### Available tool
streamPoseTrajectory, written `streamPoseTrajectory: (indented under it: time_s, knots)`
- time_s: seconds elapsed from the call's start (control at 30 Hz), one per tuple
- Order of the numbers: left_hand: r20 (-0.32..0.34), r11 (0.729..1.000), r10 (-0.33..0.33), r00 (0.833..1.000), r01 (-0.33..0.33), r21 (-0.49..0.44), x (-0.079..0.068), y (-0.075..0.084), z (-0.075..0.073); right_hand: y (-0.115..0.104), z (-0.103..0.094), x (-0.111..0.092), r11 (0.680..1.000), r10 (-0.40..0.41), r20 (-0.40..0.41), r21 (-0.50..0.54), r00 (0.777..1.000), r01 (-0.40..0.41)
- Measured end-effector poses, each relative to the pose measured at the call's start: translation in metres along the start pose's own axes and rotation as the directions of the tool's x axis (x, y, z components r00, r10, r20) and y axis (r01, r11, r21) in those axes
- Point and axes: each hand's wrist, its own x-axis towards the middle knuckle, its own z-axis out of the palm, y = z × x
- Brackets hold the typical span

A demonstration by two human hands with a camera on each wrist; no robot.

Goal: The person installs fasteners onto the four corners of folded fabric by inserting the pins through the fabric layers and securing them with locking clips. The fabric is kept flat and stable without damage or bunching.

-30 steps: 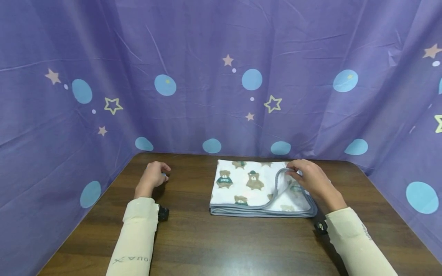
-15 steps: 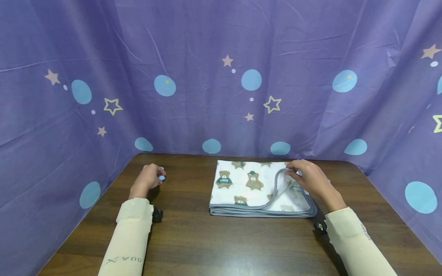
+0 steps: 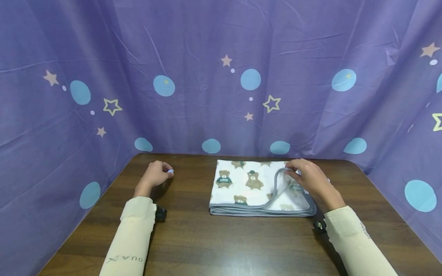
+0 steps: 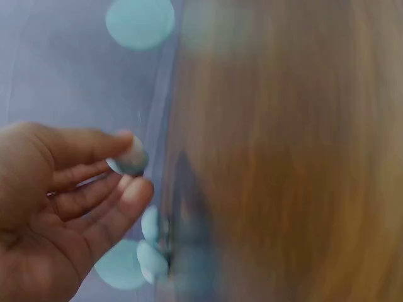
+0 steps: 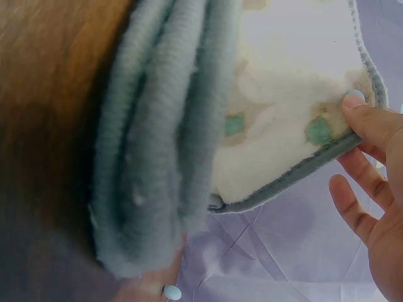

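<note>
A folded white baby blanket (image 3: 238, 184) printed with brown bears lies on the table (image 3: 193, 245), right of centre. Grey-blue trim runs along its stacked front edge. My right hand (image 3: 307, 176) pinches the trimmed edge of its top layer and holds that corner raised. In the right wrist view the thumb (image 5: 362, 110) lies on the printed face, other fingers behind it. My left hand (image 3: 155, 175) hovers over the table's left side, apart from the blanket. The left wrist view shows its fingers (image 4: 129, 195) loosely bent, thumb near the fingertips, with only a light-blue nail showing between.
A purple curtain (image 3: 193, 96) with stars and blue spots hangs behind the table and along both sides. Dark wrist cameras sit by both cream sleeves (image 3: 132, 230). Bare wood lies between my left hand and the blanket.
My left hand has dipped slightly left, then come back right with its fingers somewhat straighter. The right hand and the lifted blanket corner have stayed in place.
</note>
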Motion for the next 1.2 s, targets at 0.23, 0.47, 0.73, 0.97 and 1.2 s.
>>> streamPoseTrajectory:
  time_s: [0.23, 0.47, 0.73, 0.97, 1.2]
  knots:
    - [-0.053, 0.99, -0.032, 0.998, 0.024, -0.142, 0.013, 0.033, 0.019, -0.002, 0.001, 0.001, 1.0, 0.003, 0.012, -0.001, 1.0, -0.003]
    - [-0.059, 0.96, -0.033, 0.998, 0.016, -0.279, 0.029, 0.071, 0.042, -0.006, 0.0, 0.002, 1.0, 0.008, 0.039, 0.003, 0.999, -0.008]
    - [-0.087, 0.903, 0.038, 0.995, -0.072, -0.423, 0.045, 0.114, 0.07, -0.008, 0.0, 0.002, 1.0, -0.009, 0.029, 0.003, 1.0, 0.009]
    - [-0.09, 0.823, 0.083, 0.992, -0.119, -0.556, 0.053, 0.145, 0.101, -0.008, 0.003, 0.003, 0.996, -0.066, -0.019, 0.051, 0.998, 0.067]
    - [-0.034, 0.766, 0.085, 0.996, -0.087, -0.637, 0.058, 0.174, 0.12, -0.008, 0.002, 0.004, 0.995, -0.077, -0.032, 0.055, 0.996, 0.079]
